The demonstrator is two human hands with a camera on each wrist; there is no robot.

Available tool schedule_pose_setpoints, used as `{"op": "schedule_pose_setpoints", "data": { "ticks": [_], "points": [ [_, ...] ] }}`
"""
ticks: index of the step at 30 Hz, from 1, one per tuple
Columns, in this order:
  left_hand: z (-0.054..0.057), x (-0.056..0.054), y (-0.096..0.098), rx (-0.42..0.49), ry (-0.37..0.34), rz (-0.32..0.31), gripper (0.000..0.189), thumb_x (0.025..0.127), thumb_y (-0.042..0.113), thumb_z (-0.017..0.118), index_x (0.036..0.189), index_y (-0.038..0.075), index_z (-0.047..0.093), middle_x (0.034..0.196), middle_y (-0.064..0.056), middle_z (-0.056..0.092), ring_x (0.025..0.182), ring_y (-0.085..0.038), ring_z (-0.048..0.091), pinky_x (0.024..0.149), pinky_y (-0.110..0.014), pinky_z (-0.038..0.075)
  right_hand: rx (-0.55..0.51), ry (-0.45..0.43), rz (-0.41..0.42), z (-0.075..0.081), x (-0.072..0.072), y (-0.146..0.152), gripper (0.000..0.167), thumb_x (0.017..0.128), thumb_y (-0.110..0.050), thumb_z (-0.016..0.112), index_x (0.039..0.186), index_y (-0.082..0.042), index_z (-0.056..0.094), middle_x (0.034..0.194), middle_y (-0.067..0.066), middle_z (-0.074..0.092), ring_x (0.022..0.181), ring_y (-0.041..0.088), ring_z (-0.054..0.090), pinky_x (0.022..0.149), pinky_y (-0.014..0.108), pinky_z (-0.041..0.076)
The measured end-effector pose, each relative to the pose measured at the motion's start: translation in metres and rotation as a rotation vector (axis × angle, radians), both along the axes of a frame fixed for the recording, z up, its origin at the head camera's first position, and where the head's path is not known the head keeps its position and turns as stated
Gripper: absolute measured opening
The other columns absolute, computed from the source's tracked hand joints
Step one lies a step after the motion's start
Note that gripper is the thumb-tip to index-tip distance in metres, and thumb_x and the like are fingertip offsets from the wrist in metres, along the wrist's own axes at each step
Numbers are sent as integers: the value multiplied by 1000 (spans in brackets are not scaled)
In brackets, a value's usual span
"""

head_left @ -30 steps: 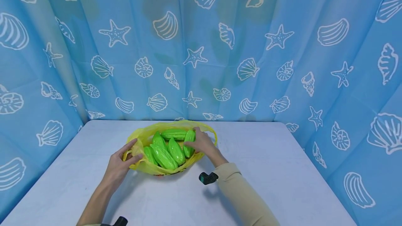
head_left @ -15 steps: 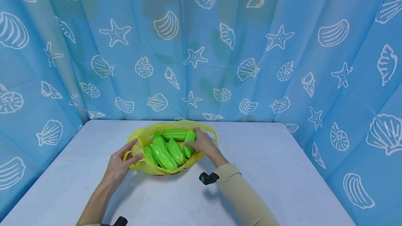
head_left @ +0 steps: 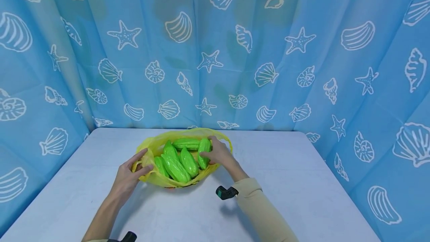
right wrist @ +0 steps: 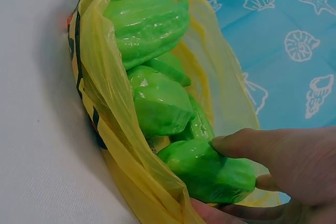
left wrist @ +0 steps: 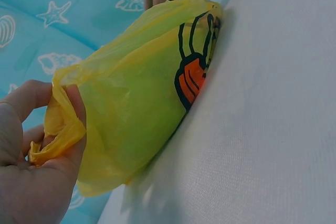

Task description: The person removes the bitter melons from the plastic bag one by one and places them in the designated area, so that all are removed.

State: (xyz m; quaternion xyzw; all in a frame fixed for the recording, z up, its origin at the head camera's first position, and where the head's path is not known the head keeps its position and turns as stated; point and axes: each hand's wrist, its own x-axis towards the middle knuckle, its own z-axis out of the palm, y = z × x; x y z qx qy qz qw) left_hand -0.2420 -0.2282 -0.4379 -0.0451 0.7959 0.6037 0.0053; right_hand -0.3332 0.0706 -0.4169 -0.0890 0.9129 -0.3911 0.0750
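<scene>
A yellow plastic bag (head_left: 157, 179) lies on its side, its mouth spread wide. Several glossy green bitter melons (head_left: 174, 168) are inside. My left hand (head_left: 125, 177) grips the gathered left edge of the bag; in the left wrist view the folded yellow film (left wrist: 64, 129) runs between thumb and fingers. At the bag's right end my right hand (head_left: 220, 154) holds the rightmost bitter melon (head_left: 203, 154). The right wrist view has my thumb on top of this bitter melon (right wrist: 207, 171), with the other fingers partly hidden behind and below it.
The bag rests on a white-covered table (head_left: 188, 216), toward its back edge. A blue curtain (head_left: 215, 47) with white shells and starfish hangs behind and at both sides. A black wrist camera (head_left: 226, 192) sits at my right cuff.
My right hand and the bitter melon it holds have shifted slightly to the right. The left hand keeps its grip on the bag's edge in the same place.
</scene>
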Motion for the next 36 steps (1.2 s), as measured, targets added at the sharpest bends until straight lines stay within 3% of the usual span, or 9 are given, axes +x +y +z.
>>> {"op": "schedule_pose_setpoints", "data": {
  "ticks": [7,12,23,27,36],
  "points": [
    [1,-1,0,19,12,1,82,87,45,72,155,26,30,163,-7,21,132,-20,36,85,2,41,-9,17,17,2,1,6,80,89,-34,72,152,-12,30,130,26,59,69,25,71,71,32,57],
    [1,-1,0,21,14,0,81,87,44,72,155,25,31,163,-7,21,133,-19,35,85,1,41,-34,10,24,3,2,9,80,89,-34,72,152,-13,29,120,23,63,71,26,71,68,33,56],
    [-1,-2,0,-3,30,-2,82,87,45,71,155,25,31,160,-7,25,131,-18,36,84,-1,42,-150,-4,54,11,12,21,79,89,-31,73,153,-14,29,129,26,55,77,28,71,74,41,60],
    [-1,-1,0,4,35,-4,81,88,44,71,155,25,31,160,-8,25,132,-18,36,84,-1,42,-139,14,54,12,16,27,78,89,-31,72,153,-16,30,128,24,56,78,30,72,72,37,60],
    [0,0,0,0,35,-5,79,88,42,71,154,24,32,161,-8,23,131,-19,36,84,1,40,-114,48,36,15,21,44,77,89,-32,73,153,-20,31,125,18,59,91,21,69,72,36,61]
  ]
}}
